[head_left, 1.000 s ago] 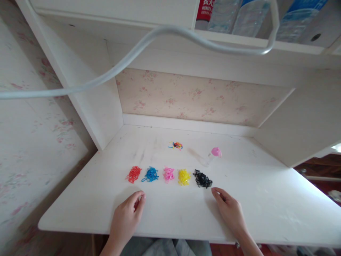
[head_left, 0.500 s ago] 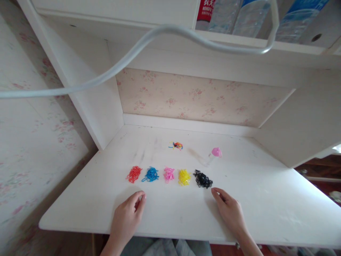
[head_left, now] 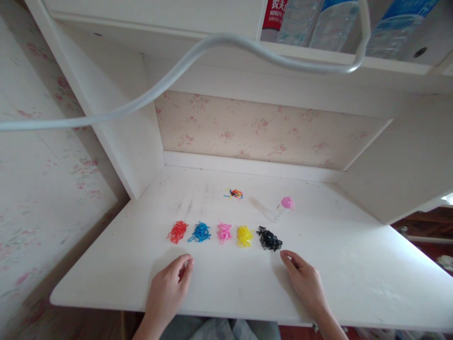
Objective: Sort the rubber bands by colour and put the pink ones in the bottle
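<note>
Five small heaps of rubber bands lie in a row on the white desk (head_left: 354, 278): red (head_left: 177, 231), blue (head_left: 200, 231), pink (head_left: 224, 232), yellow (head_left: 244, 235) and black (head_left: 269, 239). A smaller mixed-colour heap (head_left: 234, 193) lies further back. My left hand (head_left: 170, 286) rests on the desk below the blue heap, fingers loosely curled, holding nothing I can see. My right hand (head_left: 303, 280) lies flat just below and right of the black heap, fingers stretched out and empty.
A clear small bottle with a pink cap (head_left: 279, 208) lies on its side behind the black heap. A pale cable (head_left: 219, 42) hangs across the top. Water bottles (head_left: 332, 21) stand on the shelf above. White side panels wall in the desk's back.
</note>
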`<state>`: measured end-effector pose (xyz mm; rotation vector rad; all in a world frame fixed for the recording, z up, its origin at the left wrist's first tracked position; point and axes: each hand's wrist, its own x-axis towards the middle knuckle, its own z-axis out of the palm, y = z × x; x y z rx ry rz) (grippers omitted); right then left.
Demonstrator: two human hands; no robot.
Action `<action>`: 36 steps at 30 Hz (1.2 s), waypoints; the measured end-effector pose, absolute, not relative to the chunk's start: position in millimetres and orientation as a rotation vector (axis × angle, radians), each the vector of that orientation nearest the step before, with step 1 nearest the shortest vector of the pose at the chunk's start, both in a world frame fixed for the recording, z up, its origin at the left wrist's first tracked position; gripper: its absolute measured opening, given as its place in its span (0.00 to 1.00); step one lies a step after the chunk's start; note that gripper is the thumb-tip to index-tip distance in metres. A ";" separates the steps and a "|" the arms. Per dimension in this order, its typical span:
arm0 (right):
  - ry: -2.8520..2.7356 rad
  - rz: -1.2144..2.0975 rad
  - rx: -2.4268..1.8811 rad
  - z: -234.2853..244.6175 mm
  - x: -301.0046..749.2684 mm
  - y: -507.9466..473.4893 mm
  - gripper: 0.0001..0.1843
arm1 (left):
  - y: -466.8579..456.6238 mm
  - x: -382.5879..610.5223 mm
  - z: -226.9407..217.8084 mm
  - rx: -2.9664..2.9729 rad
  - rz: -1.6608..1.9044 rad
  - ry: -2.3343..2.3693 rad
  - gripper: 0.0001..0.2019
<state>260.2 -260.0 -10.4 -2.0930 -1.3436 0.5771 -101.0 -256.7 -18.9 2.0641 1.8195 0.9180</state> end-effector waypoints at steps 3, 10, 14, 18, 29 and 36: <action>-1.336 0.574 -2.089 -8.6 259.2 -260.1 0.26 | -256.9 -100.5 -17.9 2.069 0.918 1.813 0.11; -1.353 0.572 -2.098 -11.6 261.7 -261.0 0.26 | -257.4 -101.1 -17.9 2.082 0.917 1.811 0.11; -1.367 0.570 -2.085 -13.6 262.9 -260.9 0.26 | -256.4 -101.3 -18.5 2.094 0.936 1.806 0.11; -1.362 0.576 -2.090 -13.3 262.4 -260.9 0.26 | -257.2 -101.0 -19.0 2.089 0.934 1.811 0.11; -1.358 0.573 -2.099 -10.8 260.6 -260.5 0.25 | -257.8 -102.0 -20.9 2.100 0.950 1.796 0.11; -1.289 0.510 -2.038 -7.4 262.7 -254.3 0.27 | -257.6 -101.4 -19.2 2.096 0.959 1.791 0.11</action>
